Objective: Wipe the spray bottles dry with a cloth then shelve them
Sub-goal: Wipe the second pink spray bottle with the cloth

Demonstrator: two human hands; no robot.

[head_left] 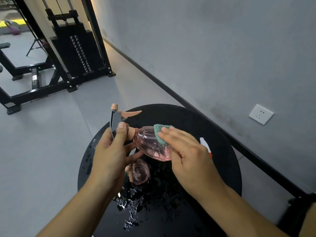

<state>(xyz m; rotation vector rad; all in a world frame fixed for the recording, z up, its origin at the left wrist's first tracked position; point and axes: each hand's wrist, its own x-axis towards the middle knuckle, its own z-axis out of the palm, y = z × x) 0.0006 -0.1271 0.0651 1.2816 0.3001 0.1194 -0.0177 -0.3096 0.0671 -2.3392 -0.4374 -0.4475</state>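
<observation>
Gripping grey spray head, left hand [109,154] holds pink bottle [150,144] tilted sideways above round black table [213,134]; ribbed translucent plastic body, peach collar and trigger. Second pink bottle [140,171] lies below on wet tabletop, water beads [131,206] scattered around. Right hand [188,154] presses fluffy teal cloth [161,134] against held bottle, fingers fairly straight. White-and-red sprayer [205,144] partly hidden behind right hand. Contents of bottles: cannot tell.
</observation>
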